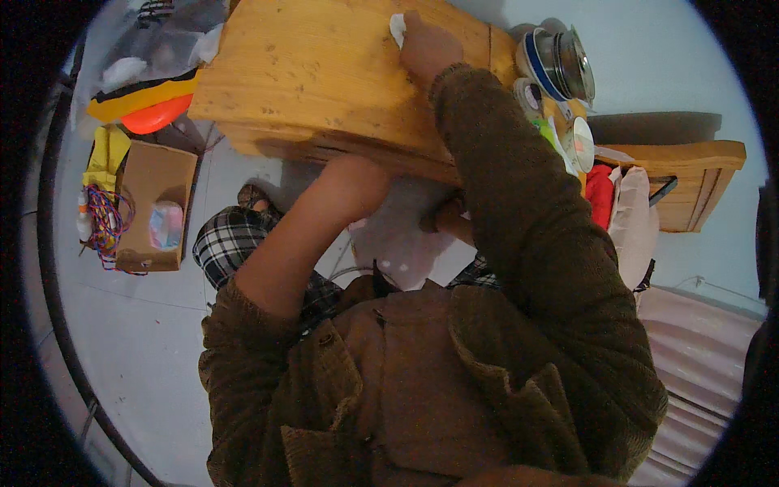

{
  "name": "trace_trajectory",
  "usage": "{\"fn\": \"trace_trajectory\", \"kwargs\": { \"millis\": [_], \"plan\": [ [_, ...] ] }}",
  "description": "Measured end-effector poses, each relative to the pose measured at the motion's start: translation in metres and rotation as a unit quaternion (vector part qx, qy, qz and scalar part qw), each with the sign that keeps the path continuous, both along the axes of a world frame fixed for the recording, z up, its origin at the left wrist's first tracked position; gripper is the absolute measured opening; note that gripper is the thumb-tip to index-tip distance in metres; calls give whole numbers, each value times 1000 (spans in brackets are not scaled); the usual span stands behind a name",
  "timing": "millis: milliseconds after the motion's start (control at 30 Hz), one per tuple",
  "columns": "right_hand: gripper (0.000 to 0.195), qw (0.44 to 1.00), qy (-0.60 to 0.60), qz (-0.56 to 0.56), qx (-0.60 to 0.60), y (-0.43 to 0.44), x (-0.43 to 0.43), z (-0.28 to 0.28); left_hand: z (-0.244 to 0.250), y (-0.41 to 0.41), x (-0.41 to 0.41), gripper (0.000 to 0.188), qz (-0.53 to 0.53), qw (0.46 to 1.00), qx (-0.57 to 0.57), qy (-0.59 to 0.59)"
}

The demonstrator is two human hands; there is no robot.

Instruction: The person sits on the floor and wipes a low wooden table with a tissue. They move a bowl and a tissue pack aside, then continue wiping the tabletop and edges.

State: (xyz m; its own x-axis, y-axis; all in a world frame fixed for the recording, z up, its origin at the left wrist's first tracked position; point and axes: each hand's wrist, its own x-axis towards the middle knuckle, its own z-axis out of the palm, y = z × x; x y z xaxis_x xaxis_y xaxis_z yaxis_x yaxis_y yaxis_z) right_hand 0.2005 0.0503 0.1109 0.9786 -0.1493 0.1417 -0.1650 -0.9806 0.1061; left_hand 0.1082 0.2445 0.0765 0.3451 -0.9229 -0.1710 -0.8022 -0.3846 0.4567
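Note:
A yellowish wooden table (316, 67) with dark specks on its top stands before me. My right hand (431, 45) rests on that top toward the far side, closed over a white tissue or cloth (397, 29), part of which pokes out to the left of the fingers. At the table's near edge is my left hand (364, 182), bent at the wrist. Its fingers are hidden from this view, so what it touches or holds does not show. Beneath the edge, the table's front face lies in shadow.
Stacked bowls and a metal pot (557, 64) stand at the table's right end, near a pale bowl (578, 145). Farther right are a red cloth (599, 193) and wooden furniture (694, 182). On the left floor lie a cardboard box (137, 213), tangled cord (106, 219) and an orange basin (159, 114).

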Motion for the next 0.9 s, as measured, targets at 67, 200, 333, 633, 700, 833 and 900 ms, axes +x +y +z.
{"fn": "trace_trajectory", "kwargs": {
  "millis": [67,200,333,633,700,833,900],
  "plan": [
    [21,999,-34,-6,18,-2,15,5,-1,-4,9,19,-3,1000,15,-2],
    [22,999,-1,-32,33,14,-7,12,16,-6,24,21,-16,999,51,-8],
    [24,996,70,12,51,30,-98,21,-20,-12,22,24,23,1000,8,-10],
    [24,990,129,-46,32,3,-122,30,18,7,-5,29,20,998,9,51],
    [26,990,100,-98,34,-24,-77,12,16,8,2,28,43,998,8,45],
    [22,991,-15,-127,43,-88,-15,-5,5,-4,10,24,7,998,57,15],
    [20,994,-31,-102,28,-100,-9,-7,-1,-7,20,21,1,998,62,-4]
  ]
}}
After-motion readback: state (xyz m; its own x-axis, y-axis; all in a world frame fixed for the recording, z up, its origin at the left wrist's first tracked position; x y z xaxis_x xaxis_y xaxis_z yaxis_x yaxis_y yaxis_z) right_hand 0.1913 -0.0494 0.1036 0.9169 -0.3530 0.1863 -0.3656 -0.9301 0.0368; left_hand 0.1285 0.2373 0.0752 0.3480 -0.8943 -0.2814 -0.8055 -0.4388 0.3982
